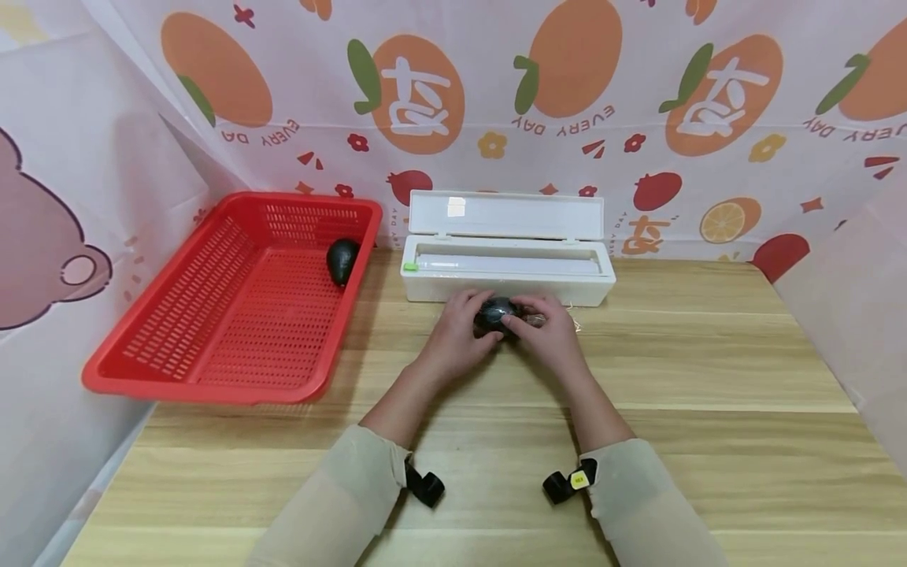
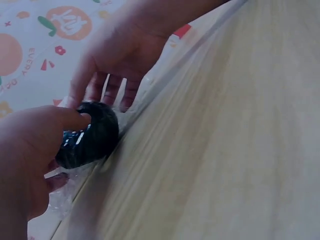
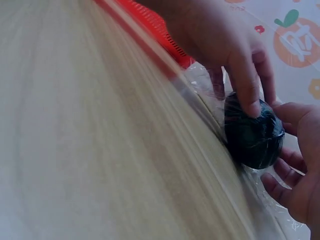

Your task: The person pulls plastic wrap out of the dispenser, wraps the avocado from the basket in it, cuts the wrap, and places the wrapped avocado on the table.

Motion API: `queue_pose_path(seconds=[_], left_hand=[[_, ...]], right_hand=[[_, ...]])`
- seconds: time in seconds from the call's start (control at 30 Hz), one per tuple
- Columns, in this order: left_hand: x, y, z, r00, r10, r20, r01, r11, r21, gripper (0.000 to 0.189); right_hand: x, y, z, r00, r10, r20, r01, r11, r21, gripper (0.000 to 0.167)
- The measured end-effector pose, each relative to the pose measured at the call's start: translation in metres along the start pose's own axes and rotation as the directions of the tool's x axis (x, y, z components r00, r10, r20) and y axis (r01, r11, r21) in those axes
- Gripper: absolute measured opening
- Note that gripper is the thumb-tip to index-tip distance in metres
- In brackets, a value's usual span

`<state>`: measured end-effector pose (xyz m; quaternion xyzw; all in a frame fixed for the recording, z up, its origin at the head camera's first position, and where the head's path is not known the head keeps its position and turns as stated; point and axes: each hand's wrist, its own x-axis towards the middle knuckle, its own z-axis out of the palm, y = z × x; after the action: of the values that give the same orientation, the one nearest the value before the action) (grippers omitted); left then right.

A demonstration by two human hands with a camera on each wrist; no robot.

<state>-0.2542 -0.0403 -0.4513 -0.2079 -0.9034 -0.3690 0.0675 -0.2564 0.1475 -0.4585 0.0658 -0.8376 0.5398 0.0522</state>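
Observation:
A dark avocado (image 1: 496,313) with a glossy layer of clear cling film (image 3: 201,81) on it is on the table, just in front of the white cling film box (image 1: 506,293). From the left, my left hand (image 1: 457,335) holds it between thumb and fingers. My right hand (image 1: 551,335) grips its other side, with the thumb on top. Loose crinkled film spreads beneath and around the avocado in both wrist views. The fingers partly cover the fruit in the head view.
The box's lid stands raised, showing a film roll (image 1: 506,263) inside and a green slider (image 1: 410,267) at its left end. A red plastic basket (image 1: 326,370) stands on the left, with another avocado (image 1: 343,261) against its right wall. A printed curtain (image 1: 489,94) hangs behind.

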Motion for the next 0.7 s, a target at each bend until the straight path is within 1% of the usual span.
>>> queue_pose_path(seconds=[0.07, 0.13, 0.2, 0.23, 0.27, 0.3, 0.33, 0.37, 0.4, 0.43, 0.47, 0.5, 0.53, 0.57, 0.63, 0.7], left_hand=[[0.0, 0.002, -0.004, 0.999, -0.053, -0.007, 0.052, 0.998, -0.042, 0.064], [0.001, 0.006, -0.009, 0.995, -0.087, -0.054, 0.083, 0.994, -0.073, 0.062], [0.001, 0.012, -0.013, 0.987, -0.108, -0.122, 0.092, 0.987, -0.13, 0.055], [0.001, 0.015, -0.015, 0.982, -0.117, -0.145, 0.09, 0.979, -0.181, 0.049], [0.001, 0.018, -0.016, 0.98, -0.123, -0.155, 0.083, 0.968, -0.238, 0.043], [0.001, 0.022, -0.017, 0.981, -0.126, -0.148, 0.074, 0.946, -0.315, 0.038], [0.001, 0.025, -0.017, 0.983, -0.133, -0.126, 0.074, 0.917, -0.392, 0.034], [0.001, 0.027, -0.015, 0.985, -0.146, -0.092, 0.088, 0.882, -0.462, 0.032], [0.001, 0.029, -0.013, 0.985, -0.162, -0.058, 0.11, 0.851, -0.513, 0.03], [0.001, 0.03, -0.011, 0.984, -0.178, -0.032, 0.132, 0.828, -0.545, 0.029], [0.002, 0.029, -0.009, 0.981, -0.195, -0.015, 0.154, 0.813, -0.561, 0.029], [0.002, 0.028, -0.006, 0.975, -0.22, -0.011, 0.175, 0.807, -0.565, 0.028], [0.002, 0.027, -0.003, 0.969, -0.245, -0.023, 0.192, 0.811, -0.553, 0.027], [0.003, 0.025, -0.002, 0.963, -0.266, -0.044, 0.203, 0.821, -0.533, 0.026], [0.003, 0.022, 0.0, 0.954, -0.286, -0.091, 0.209, 0.852, -0.481, 0.025], [0.004, 0.02, 0.001, 0.959, -0.256, -0.122, 0.19, 0.901, -0.391, 0.026]], right_hand=[[0.0, 0.0, 0.001, 1.0, -0.008, -0.01, 0.007, 0.999, -0.044, 0.038], [0.0, -0.001, 0.002, 1.0, -0.011, -0.023, 0.01, 0.998, -0.059, 0.038], [0.0, -0.002, 0.003, 0.999, -0.017, -0.033, 0.014, 0.998, -0.068, 0.037], [0.0, -0.003, 0.003, 0.999, -0.02, -0.038, 0.017, 0.998, -0.068, 0.037], [0.0, -0.003, 0.003, 0.999, -0.024, -0.041, 0.021, 0.997, -0.07, 0.037], [0.001, -0.003, 0.004, 0.999, -0.029, -0.045, 0.025, 0.997, -0.069, 0.036], [0.001, -0.003, 0.004, 0.998, -0.033, -0.049, 0.03, 0.997, -0.068, 0.036], [0.001, -0.003, 0.004, 0.998, -0.036, -0.053, 0.033, 0.997, -0.066, 0.035], [0.001, -0.003, 0.005, 0.998, -0.039, -0.055, 0.036, 0.997, -0.067, 0.034], [0.001, -0.003, 0.005, 0.997, -0.045, -0.056, 0.041, 0.997, -0.067, 0.034], [0.001, -0.003, 0.006, 0.997, -0.049, -0.054, 0.045, 0.996, -0.072, 0.034], [0.0, -0.003, 0.006, 0.997, -0.052, -0.053, 0.048, 0.996, -0.079, 0.034], [0.0, -0.003, 0.007, 0.997, -0.056, -0.055, 0.051, 0.994, -0.091, 0.034], [0.0, -0.002, 0.007, 0.997, -0.06, -0.057, 0.054, 0.993, -0.104, 0.034], [0.001, -0.003, 0.008, 0.996, -0.069, -0.061, 0.061, 0.99, -0.123, 0.035], [0.001, -0.004, 0.008, 0.995, -0.077, -0.069, 0.067, 0.988, -0.137, 0.035]])
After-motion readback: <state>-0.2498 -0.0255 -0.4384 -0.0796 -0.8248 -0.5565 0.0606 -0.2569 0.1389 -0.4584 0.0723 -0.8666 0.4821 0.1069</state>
